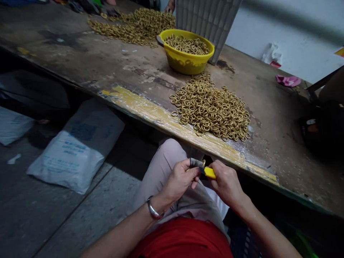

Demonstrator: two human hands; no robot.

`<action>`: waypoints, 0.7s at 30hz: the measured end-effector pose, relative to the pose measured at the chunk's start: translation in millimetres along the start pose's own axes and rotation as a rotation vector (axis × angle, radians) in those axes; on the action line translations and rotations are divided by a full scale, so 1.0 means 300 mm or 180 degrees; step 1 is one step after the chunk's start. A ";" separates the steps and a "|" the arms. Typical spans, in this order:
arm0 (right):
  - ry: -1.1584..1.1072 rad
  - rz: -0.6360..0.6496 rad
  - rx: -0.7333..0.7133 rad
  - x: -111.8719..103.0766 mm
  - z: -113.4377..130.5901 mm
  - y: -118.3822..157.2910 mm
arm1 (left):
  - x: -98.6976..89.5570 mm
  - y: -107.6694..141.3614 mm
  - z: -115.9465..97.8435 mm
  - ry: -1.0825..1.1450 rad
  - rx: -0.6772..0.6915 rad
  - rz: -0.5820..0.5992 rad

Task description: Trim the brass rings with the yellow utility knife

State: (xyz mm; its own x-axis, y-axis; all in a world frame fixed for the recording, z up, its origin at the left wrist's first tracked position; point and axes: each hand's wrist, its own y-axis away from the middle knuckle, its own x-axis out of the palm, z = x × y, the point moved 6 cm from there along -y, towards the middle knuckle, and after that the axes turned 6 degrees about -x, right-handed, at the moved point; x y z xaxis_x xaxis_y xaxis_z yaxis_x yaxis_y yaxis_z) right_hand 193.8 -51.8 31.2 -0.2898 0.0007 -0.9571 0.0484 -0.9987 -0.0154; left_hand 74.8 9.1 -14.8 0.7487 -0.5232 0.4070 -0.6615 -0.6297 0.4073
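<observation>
Nearest, well on the near side of the yellow basin [185, 65], the person's two hands meet above the lap, over grey trousers [168, 161] and a red garment [182, 238]. The left hand [177, 181], with a metal bracelet [155, 209] at its wrist and a grey cover [196, 162] on one finger, has its grip pinched on a gold-coloured ring [204, 163]. The right hand [226, 181] has its grip closed around a yellow-handled tool [210, 173], its dark end right by the ring; whether they touch is too small to tell. A printed white sack [71, 152] lies on the floor, below and left of the basin. On the worktop [271, 107], a heap of similar rings [213, 107] spreads just in front of the basin, which itself holds more. A pink cloth [288, 80] lies well to its right. A grey ridged panel [208, 21] stands just behind the basin, and another pile of rings [139, 27] lies behind and left of it.
</observation>
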 end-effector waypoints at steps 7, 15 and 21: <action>0.0837 -0.0054 0.0121 -0.029 0.002 -0.037 | -0.003 0.013 -0.032 -0.0520 0.0130 -0.0025; 0.1293 0.0345 0.0605 -0.055 -0.027 -0.147 | -0.065 0.010 -0.100 -0.0567 0.0190 -0.0097; 0.1177 -0.0424 0.0748 -0.131 -0.175 -0.264 | -0.068 0.044 -0.082 -0.0114 -0.0105 0.0518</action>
State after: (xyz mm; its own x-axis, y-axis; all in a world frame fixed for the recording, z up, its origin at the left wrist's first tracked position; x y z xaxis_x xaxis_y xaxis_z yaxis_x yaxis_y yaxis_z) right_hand 251.5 29.9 54.7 0.0839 0.1054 -0.9909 -0.1966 -0.9731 -0.1201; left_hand 49.6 25.6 2.4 0.6323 -0.6373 0.4406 -0.7747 -0.5161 0.3653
